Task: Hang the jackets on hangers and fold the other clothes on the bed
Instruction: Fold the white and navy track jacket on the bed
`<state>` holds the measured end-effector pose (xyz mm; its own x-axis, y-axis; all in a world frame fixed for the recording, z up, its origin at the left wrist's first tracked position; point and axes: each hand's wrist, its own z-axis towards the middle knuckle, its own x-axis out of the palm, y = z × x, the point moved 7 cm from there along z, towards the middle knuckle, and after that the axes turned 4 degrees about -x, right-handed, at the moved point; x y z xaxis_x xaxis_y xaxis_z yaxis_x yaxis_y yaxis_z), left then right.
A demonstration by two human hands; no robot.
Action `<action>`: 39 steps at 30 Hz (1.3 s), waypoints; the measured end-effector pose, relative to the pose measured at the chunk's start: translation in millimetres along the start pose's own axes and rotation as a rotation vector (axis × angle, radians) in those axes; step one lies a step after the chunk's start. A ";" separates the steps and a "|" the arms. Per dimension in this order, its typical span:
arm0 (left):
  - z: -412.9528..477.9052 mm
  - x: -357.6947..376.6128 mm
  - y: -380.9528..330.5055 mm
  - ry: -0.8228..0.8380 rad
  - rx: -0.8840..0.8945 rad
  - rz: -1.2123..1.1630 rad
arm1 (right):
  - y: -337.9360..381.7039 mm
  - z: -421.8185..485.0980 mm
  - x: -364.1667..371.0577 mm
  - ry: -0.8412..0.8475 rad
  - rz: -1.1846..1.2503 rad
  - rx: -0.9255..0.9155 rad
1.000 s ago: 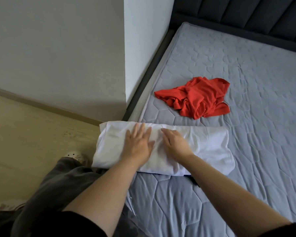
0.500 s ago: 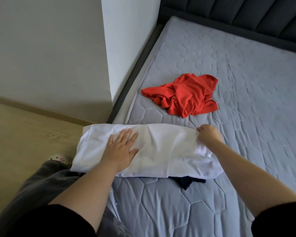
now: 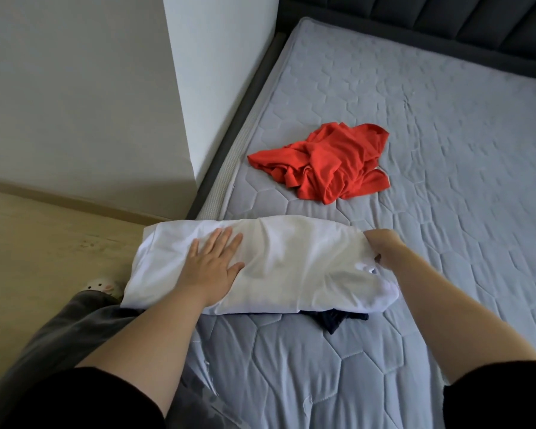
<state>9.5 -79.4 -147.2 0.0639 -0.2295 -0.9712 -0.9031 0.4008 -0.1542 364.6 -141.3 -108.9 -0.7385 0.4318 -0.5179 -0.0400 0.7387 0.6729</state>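
While the folded white garment [image 3: 291, 261] is laid across the near left corner of the mattress [image 3: 446, 150], it is pressed by the left hand [image 3: 211, 267], fingers straight and spread, and its right end is pinched in the curled fingers of the right hand [image 3: 384, 246]. A dark garment [image 3: 331, 320] is mostly hidden under its near edge. A crumpled red garment [image 3: 325, 165] is seen farther off, well apart.

A white garment [image 3: 291, 261] under the fingers [image 3: 226, 239] of the left hand [image 3: 211, 267]; beyond them, an orange-red garment [image 3: 325, 168] on a pale grey mattress [image 3: 446, 150] quilted in hexagons; nearer, to their right, navy cloth [image 3: 331, 321].
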 end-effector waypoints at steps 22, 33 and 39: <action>-0.7 -10.6 -3.8 0.004 0.052 0.058 | 12.2 -92.9 136.0 0.086 -0.968 -1.037; 54.4 -63.0 21.1 0.334 0.044 0.073 | 74.7 -59.5 119.0 0.483 -1.188 -0.682; 41.6 -72.4 20.6 0.519 0.076 0.240 | 66.7 -74.9 109.8 0.635 -1.300 -0.607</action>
<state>4.0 -17.7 -87.6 -0.3735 -0.5216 -0.7671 -0.8321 0.5538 0.0286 230.5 -83.4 -81.3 -0.1291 -0.7061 -0.6962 -0.9888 0.0383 0.1445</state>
